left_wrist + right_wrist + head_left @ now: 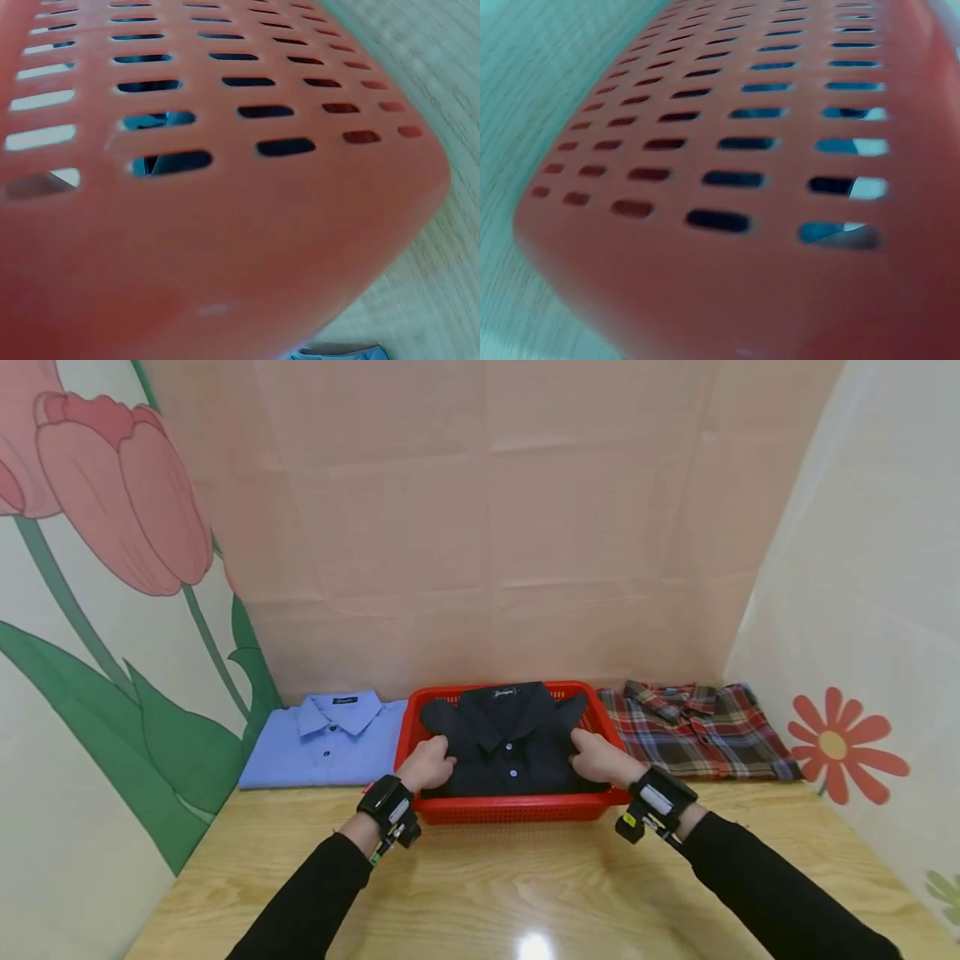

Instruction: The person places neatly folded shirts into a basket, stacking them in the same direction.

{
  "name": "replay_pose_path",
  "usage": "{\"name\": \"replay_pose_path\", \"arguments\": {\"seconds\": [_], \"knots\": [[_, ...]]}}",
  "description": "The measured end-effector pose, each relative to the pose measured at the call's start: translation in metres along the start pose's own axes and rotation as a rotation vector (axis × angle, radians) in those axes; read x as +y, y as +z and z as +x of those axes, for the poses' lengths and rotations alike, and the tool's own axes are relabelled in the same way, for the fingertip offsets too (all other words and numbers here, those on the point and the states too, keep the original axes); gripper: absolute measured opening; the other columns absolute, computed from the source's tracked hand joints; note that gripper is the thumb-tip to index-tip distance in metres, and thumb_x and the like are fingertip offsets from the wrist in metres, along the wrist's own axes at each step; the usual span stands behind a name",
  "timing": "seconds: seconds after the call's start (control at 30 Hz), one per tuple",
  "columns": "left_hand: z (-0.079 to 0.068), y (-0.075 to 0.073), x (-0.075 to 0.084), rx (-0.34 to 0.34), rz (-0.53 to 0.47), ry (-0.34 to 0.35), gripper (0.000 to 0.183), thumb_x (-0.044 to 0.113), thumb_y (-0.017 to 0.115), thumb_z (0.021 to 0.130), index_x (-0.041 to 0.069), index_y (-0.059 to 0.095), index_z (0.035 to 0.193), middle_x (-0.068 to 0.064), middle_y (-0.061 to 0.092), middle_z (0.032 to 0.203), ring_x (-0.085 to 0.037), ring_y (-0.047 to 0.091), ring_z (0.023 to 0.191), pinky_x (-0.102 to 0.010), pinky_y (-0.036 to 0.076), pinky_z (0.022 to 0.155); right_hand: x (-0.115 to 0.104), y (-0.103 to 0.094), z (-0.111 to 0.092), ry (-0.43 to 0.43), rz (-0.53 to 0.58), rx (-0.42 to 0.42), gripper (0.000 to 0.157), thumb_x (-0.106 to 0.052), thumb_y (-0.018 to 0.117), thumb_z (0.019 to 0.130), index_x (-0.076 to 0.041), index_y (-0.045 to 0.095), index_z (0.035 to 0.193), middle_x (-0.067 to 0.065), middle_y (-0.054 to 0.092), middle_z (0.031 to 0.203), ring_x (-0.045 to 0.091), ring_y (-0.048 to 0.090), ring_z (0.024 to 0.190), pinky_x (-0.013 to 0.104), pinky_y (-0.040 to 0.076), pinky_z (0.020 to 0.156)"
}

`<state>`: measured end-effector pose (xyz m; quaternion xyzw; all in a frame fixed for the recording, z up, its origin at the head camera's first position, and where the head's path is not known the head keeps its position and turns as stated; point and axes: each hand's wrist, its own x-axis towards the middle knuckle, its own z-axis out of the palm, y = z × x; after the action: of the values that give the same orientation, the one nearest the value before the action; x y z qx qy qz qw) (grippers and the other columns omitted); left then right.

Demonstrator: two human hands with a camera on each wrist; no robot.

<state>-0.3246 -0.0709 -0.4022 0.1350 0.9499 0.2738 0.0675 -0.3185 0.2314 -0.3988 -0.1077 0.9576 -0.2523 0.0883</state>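
Note:
A folded black shirt with a collar and white buttons lies in the red plastic basket, its collar toward the back rim. My left hand grips the shirt's left side, fingers curled at its edge. On the opposite side my right hand holds the shirt's right edge in the same way. Both wrists cross over the basket's front corners. In the left wrist view the slotted basket wall fills most of the picture, and the right wrist view likewise shows the basket wall; the fingers are hidden in both.
To the basket's left lies a folded light blue shirt; a folded plaid shirt lies to its right. All stand on a wooden table against a pinkish back wall. Side panels with printed flowers flank the table.

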Motion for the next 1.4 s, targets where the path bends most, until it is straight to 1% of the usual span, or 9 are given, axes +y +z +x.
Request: {"name": "replay_pose_path", "arguments": {"seconds": [0.23, 0.47, 0.53, 0.63, 0.73, 0.9, 1.07, 1.23, 1.4], "knots": [[0.004, 0.002, -0.001, 0.009, 0.013, -0.01, 0.014, 0.015, 0.058, 0.097, 0.001, 0.058, 0.097, -0.01, 0.056, 0.081, -0.025, 0.054, 0.074, -0.032, 0.043, 0.064, -0.003, 0.001, 0.004, 0.04, -0.02, -0.049, 0.021, 0.001, 0.055, 0.087, 0.005, 0.053, 0.108, 0.017, 0.057, 0.101, 0.031, 0.053, 0.09, 0.041, 0.046, 0.082], [0.0, 0.003, 0.005, 0.001, 0.046, -0.057, 0.038, 0.016, 0.06, 0.095, -0.008, 0.053, 0.123, -0.019, 0.065, 0.103, -0.028, 0.061, 0.087, -0.038, 0.051, 0.077, -0.002, 0.0, 0.002, 0.03, -0.086, -0.005, 0.043, -0.003, 0.06, 0.09, 0.013, 0.047, 0.127, 0.029, 0.06, 0.119, 0.036, 0.059, 0.102, 0.052, 0.047, 0.097], [-0.002, 0.003, 0.009, 0.013, 0.049, -0.055, 0.054, 0.017, 0.061, 0.095, -0.014, 0.041, 0.135, -0.027, 0.062, 0.118, -0.033, 0.063, 0.102, -0.042, 0.052, 0.089, -0.001, -0.001, 0.001, -0.022, -0.09, 0.038, 0.055, -0.004, 0.061, 0.09, 0.018, 0.036, 0.135, 0.035, 0.055, 0.128, 0.042, 0.057, 0.113, 0.055, 0.043, 0.103], [-0.003, 0.003, 0.013, 0.03, 0.038, -0.054, 0.075, 0.019, 0.061, 0.096, -0.015, 0.02, 0.148, -0.036, 0.042, 0.142, -0.041, 0.049, 0.129, -0.047, 0.042, 0.107, -0.002, -0.004, 0.0, -0.089, -0.106, 0.075, 0.073, -0.004, 0.06, 0.092, 0.025, 0.015, 0.142, 0.044, 0.035, 0.141, 0.051, 0.041, 0.131, 0.058, 0.031, 0.111], [-0.003, 0.004, 0.015, 0.04, 0.052, -0.045, 0.076, 0.022, 0.061, 0.096, -0.009, 0.02, 0.152, -0.035, 0.022, 0.154, -0.045, 0.027, 0.144, -0.05, 0.03, 0.116, -0.007, -0.006, -0.001, -0.119, -0.153, 0.087, 0.076, -0.006, 0.06, 0.093, 0.026, 0.011, 0.142, 0.047, 0.017, 0.147, 0.056, 0.022, 0.138, 0.061, 0.022, 0.114], [0.003, 0.003, 0.012, 0.004, 0.21, 0.086, 0.057, 0.027, 0.062, 0.096, 0.003, 0.046, 0.145, -0.025, 0.032, 0.155, -0.042, 0.021, 0.148, -0.054, 0.025, 0.117, -0.019, -0.006, -0.002, -0.149, -0.284, 0.024, 0.064, -0.013, 0.061, 0.095, 0.023, 0.032, 0.139, 0.044, 0.022, 0.148, 0.057, 0.017, 0.141, 0.061, 0.02, 0.115], [0.009, 0.009, 0.007, -0.104, 0.362, 0.237, 0.043, 0.031, 0.06, 0.096, 0.008, 0.062, 0.132, -0.014, 0.056, 0.14, -0.037, 0.036, 0.142, -0.055, 0.026, 0.117, -0.025, -0.001, 0.001, -0.107, -0.311, -0.189, 0.041, -0.021, 0.056, 0.099, 0.011, 0.057, 0.125, 0.029, 0.056, 0.128, 0.045, 0.045, 0.128, 0.054, 0.036, 0.108], [0.012, 0.014, -0.001, -0.144, 0.385, 0.229, 0.046, 0.034, 0.059, 0.097, 0.008, 0.06, 0.135, -0.01, 0.061, 0.135, -0.03, 0.048, 0.133, -0.047, 0.034, 0.114, -0.021, 0.005, 0.003, -0.043, -0.309, -0.255, 0.036, -0.027, 0.057, 0.099, 0.004, 0.061, 0.116, 0.016, 0.062, 0.109, 0.032, 0.054, 0.105, 0.048, 0.044, 0.094], [0.013, 0.013, -0.003, -0.183, 0.334, 0.193, 0.051, 0.033, 0.058, 0.098, 0.007, 0.052, 0.141, -0.011, 0.056, 0.141, -0.028, 0.049, 0.133, -0.042, 0.037, 0.113, -0.017, 0.009, 0.005, -0.015, -0.269, -0.276, 0.039, -0.031, 0.057, 0.099, 0.003, 0.06, 0.119, 0.018, 0.061, 0.118, 0.032, 0.055, 0.109, 0.049, 0.043, 0.098]]}}
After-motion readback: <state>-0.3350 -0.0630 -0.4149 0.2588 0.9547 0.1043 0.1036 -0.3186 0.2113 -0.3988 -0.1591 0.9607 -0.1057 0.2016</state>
